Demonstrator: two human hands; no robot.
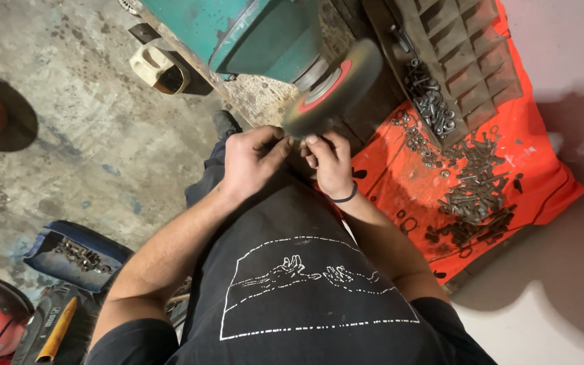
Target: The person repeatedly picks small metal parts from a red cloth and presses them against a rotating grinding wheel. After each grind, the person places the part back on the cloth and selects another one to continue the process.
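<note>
Left hand [251, 162] and right hand [329, 165] pinch something too small to identify against the wire wheel [332, 88].

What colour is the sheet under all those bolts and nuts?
Bright orange-red. The sheet shows best in the head view, right of the hands, strewn with dark bolts and nuts.

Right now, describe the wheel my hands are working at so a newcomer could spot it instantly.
Start at the green bench machine at the top of the view. At its right end sits the wire brush wheel, just above both hands, left hand and right hand. It alone is round and grey-bristled with a red hub.
</note>
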